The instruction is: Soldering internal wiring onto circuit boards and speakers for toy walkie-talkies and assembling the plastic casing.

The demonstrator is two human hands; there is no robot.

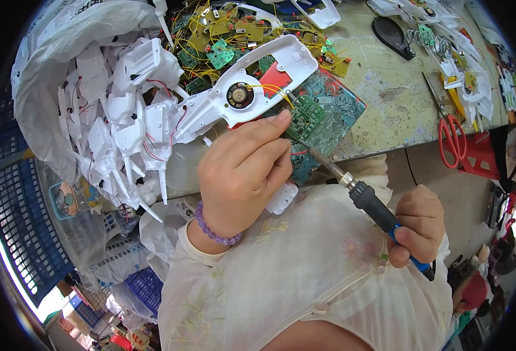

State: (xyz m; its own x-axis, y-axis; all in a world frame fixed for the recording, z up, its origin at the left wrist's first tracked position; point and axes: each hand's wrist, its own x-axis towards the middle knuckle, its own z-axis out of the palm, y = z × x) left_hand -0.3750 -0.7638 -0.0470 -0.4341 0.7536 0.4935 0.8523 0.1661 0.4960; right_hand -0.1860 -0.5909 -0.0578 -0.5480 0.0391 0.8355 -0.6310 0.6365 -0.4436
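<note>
My left hand (243, 169) grips a white plastic shell (252, 82) with a round speaker and a red part inside, and pinches a small green circuit board (306, 115) joined to it by yellow wires. A purple bead bracelet circles that wrist. My right hand (417, 223) is closed around the black and blue handle of a soldering iron (370, 202). The iron's metal tip reaches up to the green board's lower edge. Both hands are held in front of the table's near edge, above my lap.
A big clear bag of white plastic shells (111, 105) with red wires lies at the left. Loose circuit boards (223, 35) with yellow wires pile at the back. Red scissors (452, 139) lie at the table's right edge. A blue crate (21, 228) stands at lower left.
</note>
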